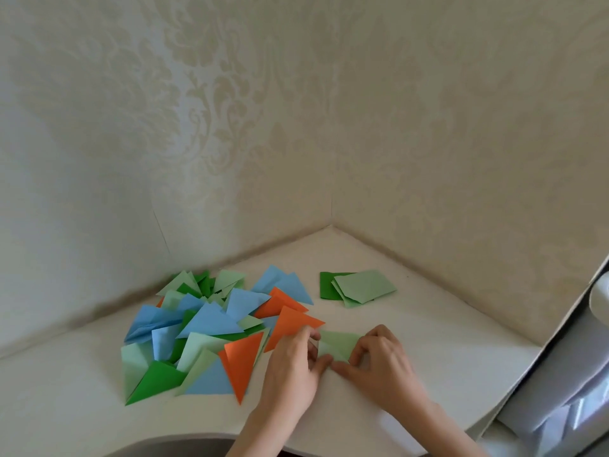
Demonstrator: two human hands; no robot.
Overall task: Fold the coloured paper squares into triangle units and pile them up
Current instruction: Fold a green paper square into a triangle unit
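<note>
Left hand (293, 364) and right hand (379, 361), each grip pinching 1 matte pale-green paper (336, 344) into a triangle.

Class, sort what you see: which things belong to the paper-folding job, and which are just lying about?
Job: light green paper being folded, left hand, right hand, pile of folded triangles, stack of unfolded green squares.
Lying about: white object at right edge.

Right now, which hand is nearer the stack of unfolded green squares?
Right. The right hand sits below the stack of unfolded green squares, on the light green paper; the left hand is further left, beside the triangle pile.
</note>
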